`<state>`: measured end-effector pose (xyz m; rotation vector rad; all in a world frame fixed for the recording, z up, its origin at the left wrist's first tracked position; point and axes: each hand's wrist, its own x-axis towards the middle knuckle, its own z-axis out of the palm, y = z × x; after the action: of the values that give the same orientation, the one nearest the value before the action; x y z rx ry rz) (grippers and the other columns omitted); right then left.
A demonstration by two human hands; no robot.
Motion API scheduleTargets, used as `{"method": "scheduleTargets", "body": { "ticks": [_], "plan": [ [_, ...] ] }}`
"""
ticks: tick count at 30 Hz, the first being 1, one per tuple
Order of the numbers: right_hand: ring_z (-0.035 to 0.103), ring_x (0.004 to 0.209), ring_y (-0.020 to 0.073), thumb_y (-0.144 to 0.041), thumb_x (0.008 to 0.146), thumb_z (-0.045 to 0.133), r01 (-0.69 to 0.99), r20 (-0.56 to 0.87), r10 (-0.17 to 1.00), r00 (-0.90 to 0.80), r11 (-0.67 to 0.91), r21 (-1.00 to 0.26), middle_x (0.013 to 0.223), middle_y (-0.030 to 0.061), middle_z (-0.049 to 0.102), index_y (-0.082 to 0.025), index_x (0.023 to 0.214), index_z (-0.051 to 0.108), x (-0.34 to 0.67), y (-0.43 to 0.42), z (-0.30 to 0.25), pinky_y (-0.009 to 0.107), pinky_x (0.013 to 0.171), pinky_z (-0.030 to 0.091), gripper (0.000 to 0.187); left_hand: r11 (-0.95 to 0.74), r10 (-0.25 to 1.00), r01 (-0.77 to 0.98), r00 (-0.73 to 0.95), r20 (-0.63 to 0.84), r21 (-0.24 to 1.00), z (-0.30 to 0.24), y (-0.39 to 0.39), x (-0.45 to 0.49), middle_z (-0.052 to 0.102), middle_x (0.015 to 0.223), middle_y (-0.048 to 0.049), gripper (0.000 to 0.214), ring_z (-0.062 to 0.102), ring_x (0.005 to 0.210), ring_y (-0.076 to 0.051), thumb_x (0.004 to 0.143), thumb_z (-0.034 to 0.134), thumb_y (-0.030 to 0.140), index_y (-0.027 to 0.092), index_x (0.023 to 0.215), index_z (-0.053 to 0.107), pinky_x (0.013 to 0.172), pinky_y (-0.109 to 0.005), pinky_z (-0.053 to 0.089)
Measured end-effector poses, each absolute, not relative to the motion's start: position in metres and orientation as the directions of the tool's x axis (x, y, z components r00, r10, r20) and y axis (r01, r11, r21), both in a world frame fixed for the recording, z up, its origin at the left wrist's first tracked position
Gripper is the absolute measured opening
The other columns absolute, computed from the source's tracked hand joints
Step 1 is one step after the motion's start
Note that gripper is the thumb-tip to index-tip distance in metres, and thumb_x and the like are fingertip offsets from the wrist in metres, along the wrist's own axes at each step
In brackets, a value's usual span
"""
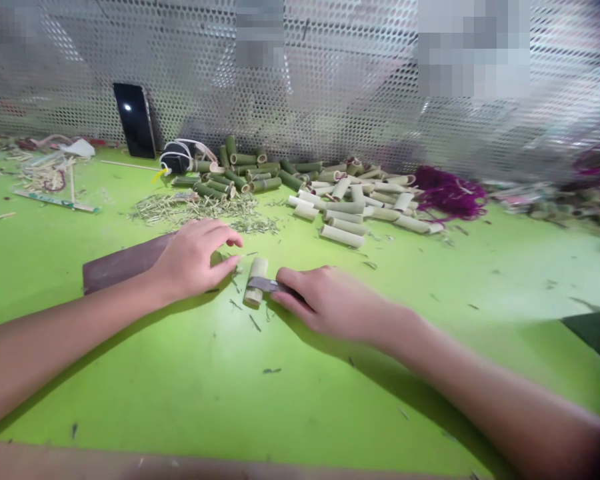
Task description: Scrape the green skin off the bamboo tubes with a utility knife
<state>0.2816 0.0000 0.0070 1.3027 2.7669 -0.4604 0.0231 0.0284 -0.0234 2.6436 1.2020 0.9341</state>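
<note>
A short, pale, peeled bamboo piece (257, 268) lies on the green tabletop (220, 380) between my hands. My right hand (330, 300) is closed around the handle of a small knife (263, 284). Its blade lies across the bamboo piece, near the end closest to me. To the left, my left hand (193, 257) hovers with thumb and fingers apart and slightly curled, nothing between them. Beneath that wrist is a flat brown board (125, 263), partly hidden by the hand and forearm. Thin green shavings are scattered around the piece.
Behind are green bamboo pieces (237, 180), peeled ones (343, 233), a heap of shavings (205, 207) and purple string (450, 193). A phone (135, 120) leans on the perforated metal screen (320, 87), beside a black adapter with white cable (177, 157). Litter lies far left.
</note>
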Motion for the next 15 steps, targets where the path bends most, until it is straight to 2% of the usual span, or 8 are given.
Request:
{"method": "scheduleTargets", "body": {
  "ticks": [3, 6, 8, 11, 15],
  "plan": [
    [0.048, 0.048, 0.0128, -0.043, 0.108, 0.039, 0.764, -0.170, 0.750, -0.640, 0.596, -0.247, 0.062, -0.0004, 0.060, -0.021, 0.089, 0.056, 0.281, 0.000, 0.008, 0.026, 0.052, 0.027, 0.034, -0.730, 0.683, 0.559, 0.618, 0.391, 0.393, -0.023, 0.027, 0.024, 0.071, 0.129, -0.0123, 0.047, 0.064, 0.121, -0.031, 0.096, 0.061, 0.055, 0.020, 0.126, 0.065, 0.106, -0.049, 0.050],
    [0.049, 0.048, 0.0131, -0.043, 0.108, 0.039, 0.769, -0.177, 0.751, -0.636, 0.597, -0.228, 0.063, -0.0001, 0.061, -0.021, 0.089, 0.056, 0.281, -0.001, 0.008, 0.026, 0.052, 0.027, 0.034, -0.758, 0.632, 0.505, 0.724, 0.276, 0.413, -0.025, 0.025, 0.026, 0.062, 0.148, -0.0145, 0.070, 0.055, 0.137, -0.035, 0.092, 0.062, 0.069, 0.021, 0.143, 0.057, 0.120, -0.058, 0.035],
    [0.049, 0.049, 0.0136, -0.042, 0.108, 0.039, 0.775, -0.178, 0.755, -0.631, 0.601, -0.196, 0.064, 0.0003, 0.062, -0.021, 0.090, 0.056, 0.280, -0.001, 0.008, 0.026, 0.052, 0.026, 0.033, -0.756, 0.626, 0.507, 0.744, 0.233, 0.414, -0.026, 0.025, 0.028, 0.063, 0.147, -0.0135, 0.071, 0.056, 0.137, -0.036, 0.092, 0.060, 0.071, 0.022, 0.143, 0.058, 0.123, -0.060, 0.030],
    [0.049, 0.049, 0.0142, -0.040, 0.109, 0.039, 0.802, -0.152, 0.788, -0.597, 0.584, -0.122, 0.065, 0.0005, 0.063, -0.021, 0.092, 0.057, 0.277, -0.002, 0.008, 0.027, 0.052, 0.026, 0.031, -0.744, 0.640, 0.515, 0.731, 0.236, 0.425, -0.027, 0.025, 0.032, 0.068, 0.139, -0.0136, 0.069, 0.061, 0.130, -0.035, 0.091, 0.062, 0.072, 0.021, 0.137, 0.063, 0.118, -0.058, 0.038],
    [0.049, 0.049, 0.0149, -0.038, 0.109, 0.040, 0.828, -0.113, 0.820, -0.560, 0.555, -0.077, 0.066, 0.0009, 0.064, -0.021, 0.094, 0.058, 0.271, -0.003, 0.009, 0.027, 0.051, 0.026, 0.029, -0.725, 0.659, 0.517, 0.712, 0.242, 0.454, -0.026, 0.024, 0.036, 0.068, 0.138, -0.0151, 0.068, 0.061, 0.128, -0.036, 0.089, 0.067, 0.068, 0.019, 0.137, 0.063, 0.112, -0.057, 0.045]
  ]
}}
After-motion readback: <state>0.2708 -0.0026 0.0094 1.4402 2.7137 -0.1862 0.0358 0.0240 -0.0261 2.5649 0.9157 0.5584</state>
